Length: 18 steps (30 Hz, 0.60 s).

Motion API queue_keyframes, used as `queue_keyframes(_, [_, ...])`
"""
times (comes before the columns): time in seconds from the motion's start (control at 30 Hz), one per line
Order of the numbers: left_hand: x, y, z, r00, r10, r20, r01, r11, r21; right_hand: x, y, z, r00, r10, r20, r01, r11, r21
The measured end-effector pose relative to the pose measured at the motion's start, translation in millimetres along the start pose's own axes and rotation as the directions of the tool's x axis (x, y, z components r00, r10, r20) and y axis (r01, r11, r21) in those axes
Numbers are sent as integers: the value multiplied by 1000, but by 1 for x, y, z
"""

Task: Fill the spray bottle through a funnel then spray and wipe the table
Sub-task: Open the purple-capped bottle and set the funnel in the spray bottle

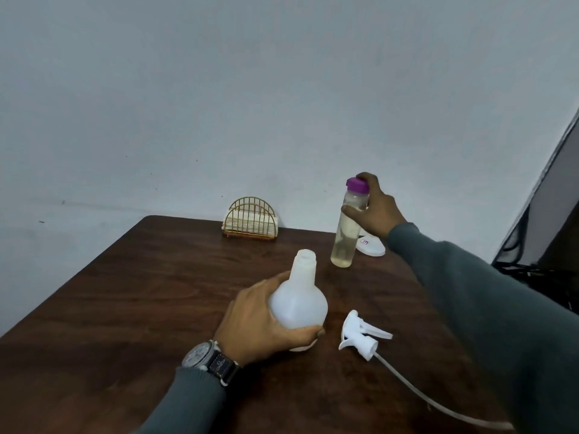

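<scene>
Dark wooden table [125, 292] under a grey wall. At centre frame the left hand [257, 321] grasps the open-necked spray bottle [299, 296]. At upper right the right hand [372, 211] grips the capped liquid bottle [344, 239]. Pouring without the funnel [371, 247], half hidden behind that bottle, would likely spill past the narrow neck. The trigger head [360, 335] and its tube lie lower right, where a sleeve could drag them; a wire napkin holder [250, 223] stands at the back

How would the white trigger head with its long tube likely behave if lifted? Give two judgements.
The trigger head is probably light: small, thin plastic. Its thin tube already curves along the table, so it would likely flex and dangle.
</scene>
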<state>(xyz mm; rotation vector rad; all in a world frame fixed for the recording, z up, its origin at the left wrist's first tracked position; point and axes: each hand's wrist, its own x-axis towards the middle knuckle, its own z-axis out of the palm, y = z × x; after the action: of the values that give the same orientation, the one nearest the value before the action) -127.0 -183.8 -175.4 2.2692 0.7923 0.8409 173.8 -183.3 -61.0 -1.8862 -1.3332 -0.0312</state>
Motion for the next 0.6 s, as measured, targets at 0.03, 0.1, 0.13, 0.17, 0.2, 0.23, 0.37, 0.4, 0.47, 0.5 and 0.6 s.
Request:
queue_keyframes(0.03, [-4,1,0,1000,0,15,1,1000,-8,-8,-4,-3,1000,-10,-10,11,1000,28])
queue_keyframes(0.1, [-15,6,-2,1000,3,31,-2,1000,-18,-26,-15,-15,998,-43,-42,45,997,61])
queue_keyframes(0.13, [-21,8,-3,999,9,34,-9,1000,-16,-36,-22,-22,997,-54,-57,59,996,74])
queue_keyframes(0.17, [-28,11,-3,999,15,36,-14,1000,-14,-46,-29,-29,996,-62,-70,68,994,85])
queue_keyframes(0.2, [-35,13,-4,999,17,37,-16,1000,-17,-55,-37,-36,994,-71,-80,79,992,94])
queue_keyframes(0.23, [-42,17,-6,999,20,37,-19,1000,-20,-65,-44,-43,993,-79,-88,88,991,102])
queue_keyframes(0.37, [-73,29,-11,999,31,23,-30,999,-14,-108,-70,-61,991,-110,-80,120,984,135])
queue_keyframes(0.4, [-82,32,-12,999,31,17,-31,999,-12,-119,-75,-64,991,-114,-68,123,982,142])
queue_keyframes(0.47, [-98,37,-14,999,34,-2,-34,999,-11,-142,-81,-66,991,-126,-45,131,981,141])
queue_keyframes(0.5, [-105,39,-15,999,36,-13,-36,999,-13,-152,-82,-66,991,-132,-36,136,982,133])
queue_keyframes(0.6, [-121,46,-18,999,35,-15,-35,999,-26,-174,-83,-62,990,-140,-8,140,984,108])
